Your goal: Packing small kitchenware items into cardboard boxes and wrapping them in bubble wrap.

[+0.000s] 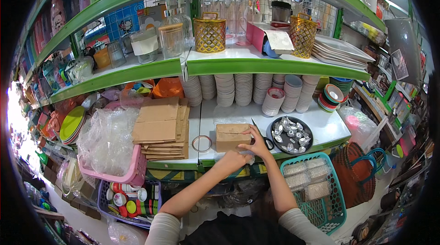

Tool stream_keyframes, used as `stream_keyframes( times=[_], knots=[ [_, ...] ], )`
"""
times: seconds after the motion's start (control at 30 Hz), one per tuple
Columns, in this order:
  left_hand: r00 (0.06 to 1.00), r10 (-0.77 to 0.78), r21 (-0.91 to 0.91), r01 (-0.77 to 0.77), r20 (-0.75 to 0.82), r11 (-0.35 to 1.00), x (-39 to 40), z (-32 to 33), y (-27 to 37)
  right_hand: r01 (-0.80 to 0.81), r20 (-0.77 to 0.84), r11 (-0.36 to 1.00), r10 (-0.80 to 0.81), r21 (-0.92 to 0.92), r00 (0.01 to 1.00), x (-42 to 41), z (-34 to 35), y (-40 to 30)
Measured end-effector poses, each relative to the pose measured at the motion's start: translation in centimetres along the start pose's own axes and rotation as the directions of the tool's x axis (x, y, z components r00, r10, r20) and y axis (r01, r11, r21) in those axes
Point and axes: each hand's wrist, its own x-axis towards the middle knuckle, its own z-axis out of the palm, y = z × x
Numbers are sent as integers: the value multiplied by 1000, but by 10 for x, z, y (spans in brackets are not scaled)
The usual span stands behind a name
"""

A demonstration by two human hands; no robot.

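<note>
A small closed cardboard box (232,141) sits near the front edge of the white shelf. My right hand (257,144) grips its right end, fingers on top and thumb low on the front face. My left hand (233,161) is curled in a fist just below the box. A crumpled bit of clear plastic (252,159) shows at its fingertips. Scissors (268,143) with black handles lie to the right, partly behind my right hand. Left of the box is a roll of tape (201,144), lying flat.
Flattened cardboard boxes (154,129) are stacked left, beside a pink basket (137,169) of bubble wrap (106,141). A dark round tray (310,131) holds small metal molds (290,134). Lower right, a teal basket (338,207) carries several wrapped packages (318,190). A green-edged shelf (275,67) overhangs stacked bowls (243,88).
</note>
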Motion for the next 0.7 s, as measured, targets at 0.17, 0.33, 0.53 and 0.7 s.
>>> stream_keyframes(
  times=[0.17, 0.33, 0.53, 0.7],
  knots=[
    [982, 115, 60, -107, -148, 992, 15, -7, -35, -159, 138, 973, 137, 166, 981, 3, -5, -4],
    [964, 73, 31, -68, -254, 997, 41, -33, -55, -221, 111, 849, 191, 480, 975, -2, -8, 14],
    [926, 38, -125, -91, -374, 988, 52, -25, -75, -90, 121, 952, 57, 291, 991, 0, -8, 5],
    [941, -51, -275, -46, -335, 960, 55, -21, -76, -102, 23, 984, 100, 143, 995, 3, -1, 3]
  ],
)
